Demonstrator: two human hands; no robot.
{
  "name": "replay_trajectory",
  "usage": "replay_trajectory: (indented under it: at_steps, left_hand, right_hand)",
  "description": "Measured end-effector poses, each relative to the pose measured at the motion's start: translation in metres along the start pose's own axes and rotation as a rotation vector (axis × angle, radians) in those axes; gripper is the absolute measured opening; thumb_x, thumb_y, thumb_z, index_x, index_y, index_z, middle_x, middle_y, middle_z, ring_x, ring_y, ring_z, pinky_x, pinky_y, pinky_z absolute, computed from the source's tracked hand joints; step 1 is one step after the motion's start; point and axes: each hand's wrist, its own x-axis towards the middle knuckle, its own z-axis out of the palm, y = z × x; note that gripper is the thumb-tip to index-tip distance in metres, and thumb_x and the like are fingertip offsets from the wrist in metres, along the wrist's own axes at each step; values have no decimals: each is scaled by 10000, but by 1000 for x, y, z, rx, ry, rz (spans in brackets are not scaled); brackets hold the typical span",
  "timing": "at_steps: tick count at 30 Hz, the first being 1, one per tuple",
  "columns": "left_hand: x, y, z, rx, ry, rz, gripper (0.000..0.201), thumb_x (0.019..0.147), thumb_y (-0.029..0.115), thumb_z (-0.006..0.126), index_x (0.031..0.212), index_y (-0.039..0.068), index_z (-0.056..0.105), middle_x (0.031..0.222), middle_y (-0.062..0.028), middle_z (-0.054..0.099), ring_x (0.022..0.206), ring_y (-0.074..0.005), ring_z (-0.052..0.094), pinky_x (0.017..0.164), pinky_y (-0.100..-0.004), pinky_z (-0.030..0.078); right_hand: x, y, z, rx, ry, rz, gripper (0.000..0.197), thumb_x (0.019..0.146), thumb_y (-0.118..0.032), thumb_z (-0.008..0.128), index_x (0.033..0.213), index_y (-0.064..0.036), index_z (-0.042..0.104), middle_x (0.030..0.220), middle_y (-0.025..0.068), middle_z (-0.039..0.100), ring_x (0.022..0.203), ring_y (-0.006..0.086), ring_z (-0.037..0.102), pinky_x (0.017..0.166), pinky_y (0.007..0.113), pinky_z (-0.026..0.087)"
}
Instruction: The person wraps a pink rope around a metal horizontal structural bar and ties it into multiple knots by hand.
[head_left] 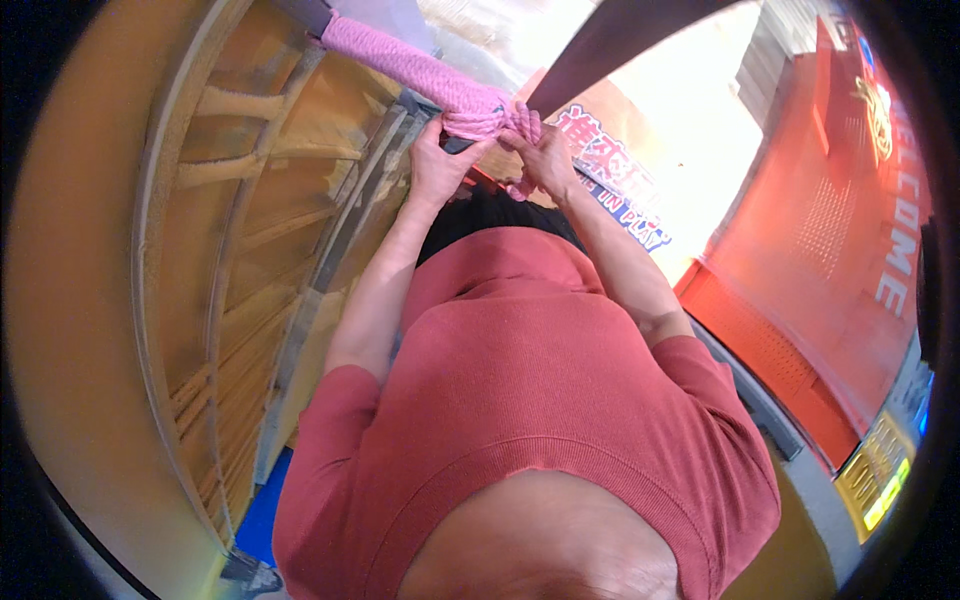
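Observation:
Pink cord (pixel 400 68) is wound in close turns round a bar that runs from the upper left to the top middle. At the near end of the winding, looser pink strands bunch together. My left hand (pixel 430 168) grips that end from the left, its thumb pressed under the strands and its fingers partly hidden behind. Just to the right, my right hand (pixel 545 160) is closed on loops of the same pink cord, with a short bit hanging below the fingers. Beyond the winding, a bare dark bar (pixel 625 35) slants up to the right.
A wooden slatted rack or panel (pixel 250 140) stands close on my left. To the right is a red perforated metal panel (pixel 800 200) with white lettering. A printed floor mat or sign (pixel 615 165) lies beyond my right hand. A yellow plate (pixel 880 480) is at the lower right.

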Motion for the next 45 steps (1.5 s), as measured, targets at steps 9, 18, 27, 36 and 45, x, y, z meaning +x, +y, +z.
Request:
replay_trajectory:
  at_steps: [9, 18, 27, 36, 45]
  left_hand:
    - [-6, 1, 15, 78, 174, 63, 527, 681, 296, 832, 1041, -19, 612, 892, -135, 676, 802, -218, 648, 741, -345, 501]
    - [-5, -6, 22, 96, 192, 184, 445, 763, 203, 780, 1072, -44, 577, 961, -88, 657, 831, -150, 606, 771, -299, 482]
    - [3, -11, 27, 74, 184, 140, 622, 666, 272, 840, 1095, -84, 565, 957, -174, 661, 869, -241, 643, 799, -354, 493]
    - [3, -7, 25, 86, 197, 70, 530, 653, 260, 847, 1008, -50, 606, 930, -137, 675, 837, -207, 652, 768, -332, 503]
    - [4, -10, 4, -96, -119, -97, 619, 718, 114, 784, 1234, -63, 493, 1149, -104, 612, 1035, -161, 577, 918, -286, 437]
  right_hand:
    - [25, 46, 6, -30, 308, -429, 443, 798, -446, 686, 954, -37, 614, 828, 188, 652, 803, 342, 645, 697, 417, 494]
    - [56, 50, 5, -85, 157, -316, 493, 790, -483, 682, 980, -32, 620, 788, 176, 652, 780, 329, 656, 688, 411, 495]
    - [81, 66, -24, -246, 90, -495, 535, 819, -537, 623, 1055, -57, 619, 820, 187, 658, 765, 357, 642, 670, 420, 503]
    - [118, 55, -27, -585, 168, -806, 314, 877, -272, 582, 1113, -66, 585, 928, 157, 645, 839, 335, 627, 746, 410, 498]
    - [156, 24, -22, -648, -298, -839, 329, 912, -281, 508, 1166, -79, 561, 1111, 164, 619, 992, 347, 602, 856, 410, 487]
